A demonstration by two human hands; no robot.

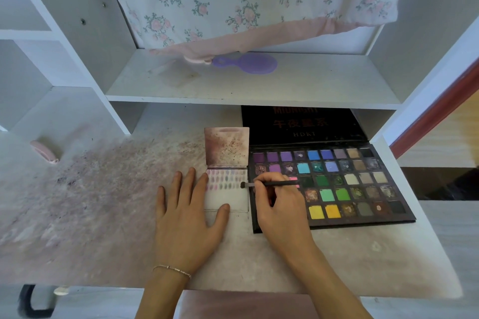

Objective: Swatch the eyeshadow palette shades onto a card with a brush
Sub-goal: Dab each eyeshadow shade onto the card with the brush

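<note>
We see the right hand (278,204) pinching a brush (272,184) lying crosswise, bristles leftward at the swatch card (233,197); left hand (186,217) flat, fingers spread; palette lid (303,124) reads "HDKI".

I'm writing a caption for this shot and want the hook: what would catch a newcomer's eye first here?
First, the big open eyeshadow palette at right on the desk, its pans purple, blue, green and yellow. Next, the right hand holding a thin brush whose tip meets the right edge of the swatch card, while the left hand lies flat on the card's left side. A purple hairbrush lies on the shelf above.
</note>
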